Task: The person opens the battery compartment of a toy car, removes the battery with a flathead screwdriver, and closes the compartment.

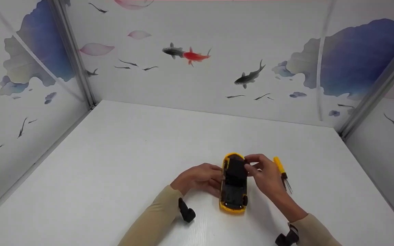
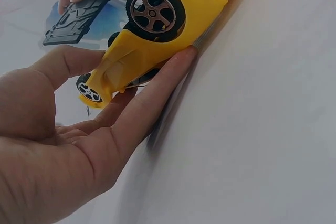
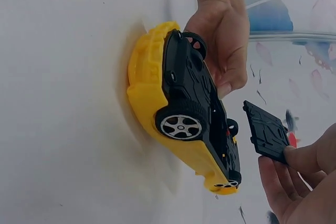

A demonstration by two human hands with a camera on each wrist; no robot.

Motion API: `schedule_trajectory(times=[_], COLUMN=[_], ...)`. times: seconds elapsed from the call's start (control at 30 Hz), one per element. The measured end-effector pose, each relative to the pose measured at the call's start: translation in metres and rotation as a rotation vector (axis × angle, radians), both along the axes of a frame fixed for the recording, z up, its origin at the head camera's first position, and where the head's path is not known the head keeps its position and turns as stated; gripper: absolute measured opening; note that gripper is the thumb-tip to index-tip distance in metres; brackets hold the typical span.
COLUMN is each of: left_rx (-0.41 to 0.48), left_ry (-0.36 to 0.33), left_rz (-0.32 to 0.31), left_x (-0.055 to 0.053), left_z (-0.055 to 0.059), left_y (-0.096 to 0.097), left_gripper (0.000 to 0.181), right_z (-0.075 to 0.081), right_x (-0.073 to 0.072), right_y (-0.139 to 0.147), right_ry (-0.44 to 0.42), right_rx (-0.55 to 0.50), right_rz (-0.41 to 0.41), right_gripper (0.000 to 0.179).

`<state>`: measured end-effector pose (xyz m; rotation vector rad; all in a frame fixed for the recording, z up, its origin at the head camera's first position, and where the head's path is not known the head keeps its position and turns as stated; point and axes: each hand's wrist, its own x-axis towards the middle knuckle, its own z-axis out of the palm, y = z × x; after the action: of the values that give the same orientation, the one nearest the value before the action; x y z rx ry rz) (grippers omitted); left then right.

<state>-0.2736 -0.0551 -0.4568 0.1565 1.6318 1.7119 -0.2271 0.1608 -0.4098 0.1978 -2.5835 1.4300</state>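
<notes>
A yellow toy car lies upside down, its black underside and wheels facing up. My left hand holds it by the side, thumb and fingers around the yellow body. In the right wrist view a recess shows in the underside. Above the car, my right hand pinches a flat black cover between thumb and fingers. That cover is apart from the car in both wrist views, tilted, with small tabs along its edge.
To the right of my right hand lies a screwdriver with a yellow and black handle on the white table. Printed panels with fish and petals wall in the back and sides. Wrist cameras hang under both sleeves.
</notes>
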Motion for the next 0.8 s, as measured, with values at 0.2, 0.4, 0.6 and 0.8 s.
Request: schedule_trajectory(times=[0.2, 0.4, 0.6, 0.8], left_rx=[0.017, 0.016, 0.015, -0.018], left_ry=[0.0, 0.001, 0.013, 0.02], left_rz=[-0.017, -0.026, -0.024, -0.008], left_x=[-0.001, 0.0, 0.0, 0.0], left_z=[-0.001, 0.001, 0.001, 0.0], left_y=[0.0, 0.0, 0.0, 0.001], left_gripper=[0.04, 0.04, 0.045, 0.048], right_z=[-0.006, -0.01, -0.016, -0.021], right_x=[0.004, 0.006, 0.007, 0.008], right_y=[-0.005, -0.006, -0.006, -0.005], right_ry=[-0.034, -0.057, -0.073, -0.096], right_rx=[-0.001, -0.004, -0.012, -0.011], right_rz=[0.02, 0.023, 0.023, 0.014], right_gripper=[0.02, 0.02, 0.02, 0.021])
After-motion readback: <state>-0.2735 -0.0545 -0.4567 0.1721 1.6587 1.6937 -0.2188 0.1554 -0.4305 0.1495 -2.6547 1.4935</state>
